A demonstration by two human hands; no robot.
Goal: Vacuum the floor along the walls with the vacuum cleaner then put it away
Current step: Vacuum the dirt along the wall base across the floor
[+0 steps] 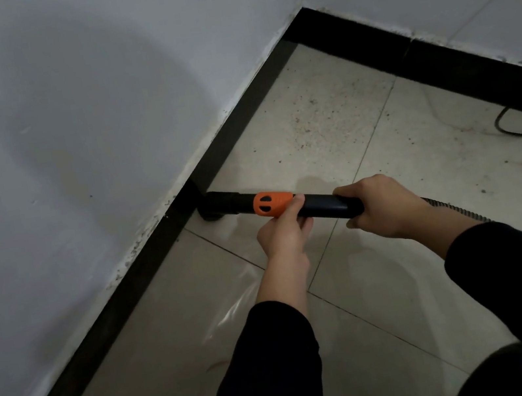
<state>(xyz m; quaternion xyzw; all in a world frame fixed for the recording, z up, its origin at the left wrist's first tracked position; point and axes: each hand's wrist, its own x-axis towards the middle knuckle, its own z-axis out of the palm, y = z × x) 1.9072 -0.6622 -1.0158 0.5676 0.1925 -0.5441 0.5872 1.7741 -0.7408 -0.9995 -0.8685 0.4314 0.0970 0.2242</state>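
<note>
A black vacuum wand [323,204] with an orange collar [271,203] points left toward the black skirting board [147,268]. Its round nozzle [211,206] touches the tiled floor right at the foot of the skirting. My left hand [282,232] grips the wand from below, just behind the orange collar. My right hand [381,205] grips the rear end of the wand, where the ribbed hose [451,209] comes out and runs under my right sleeve.
White walls meet in a corner [302,9] at the upper right, with black skirting along both. Dust specks lie on the beige tile [319,119] near the corner. A black cable [517,130] curls on the floor at the right edge.
</note>
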